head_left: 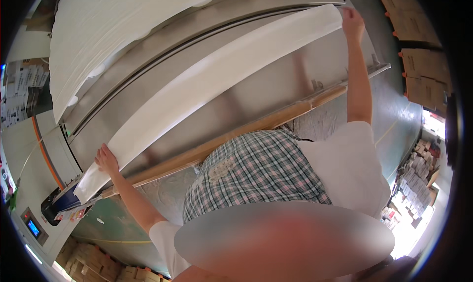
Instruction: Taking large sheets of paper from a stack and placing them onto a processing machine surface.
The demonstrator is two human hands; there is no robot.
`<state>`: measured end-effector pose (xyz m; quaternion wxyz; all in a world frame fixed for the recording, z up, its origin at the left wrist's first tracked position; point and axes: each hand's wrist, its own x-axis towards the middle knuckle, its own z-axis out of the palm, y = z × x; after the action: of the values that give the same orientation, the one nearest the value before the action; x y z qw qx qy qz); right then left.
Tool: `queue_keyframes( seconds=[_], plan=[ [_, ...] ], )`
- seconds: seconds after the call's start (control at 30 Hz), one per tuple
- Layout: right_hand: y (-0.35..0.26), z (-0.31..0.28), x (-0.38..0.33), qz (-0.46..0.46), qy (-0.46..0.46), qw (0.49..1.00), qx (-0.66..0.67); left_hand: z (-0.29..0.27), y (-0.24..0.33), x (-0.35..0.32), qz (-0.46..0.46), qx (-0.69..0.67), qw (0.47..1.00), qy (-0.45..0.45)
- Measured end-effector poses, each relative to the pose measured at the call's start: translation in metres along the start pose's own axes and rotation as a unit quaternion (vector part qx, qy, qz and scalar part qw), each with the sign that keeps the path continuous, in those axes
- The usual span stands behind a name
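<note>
A long white strip of thin, soft sheet material (197,77), paper or cloth I cannot tell, lies across a metal worktable (256,92). It runs from the lower left to the upper right and curves in the picture. My left hand (106,160) rests on the strip near its left end, fingers apart. At the far right end, my right hand (353,24) has its fingers closed at the strip's edge. The strip's left end hangs over a dark blue part (65,200) at the table's corner.
Beyond a metal rail (197,35) lies a broad, layered white stack (113,35). A wooden bar (236,133) runs along the table's near edge, against my checked apron (261,168). A machine panel with a small screen (33,227) stands left; cardboard boxes (423,75) are at right.
</note>
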<state>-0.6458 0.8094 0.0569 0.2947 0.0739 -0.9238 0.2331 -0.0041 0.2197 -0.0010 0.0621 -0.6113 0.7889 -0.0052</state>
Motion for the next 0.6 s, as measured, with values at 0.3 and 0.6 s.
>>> queue_keyframes(
  seconds=[0.3,0.6],
  plan=[
    [0.035,0.096,0.002,0.01,-0.303,0.948,-0.095,-0.007,0.006,-0.002,-0.007,0.007,0.999,-0.033],
    [0.018,0.049,-0.003,0.028,-0.61,0.791,0.03,-0.014,-0.044,-0.01,-0.014,0.024,0.988,0.152]
  ],
)
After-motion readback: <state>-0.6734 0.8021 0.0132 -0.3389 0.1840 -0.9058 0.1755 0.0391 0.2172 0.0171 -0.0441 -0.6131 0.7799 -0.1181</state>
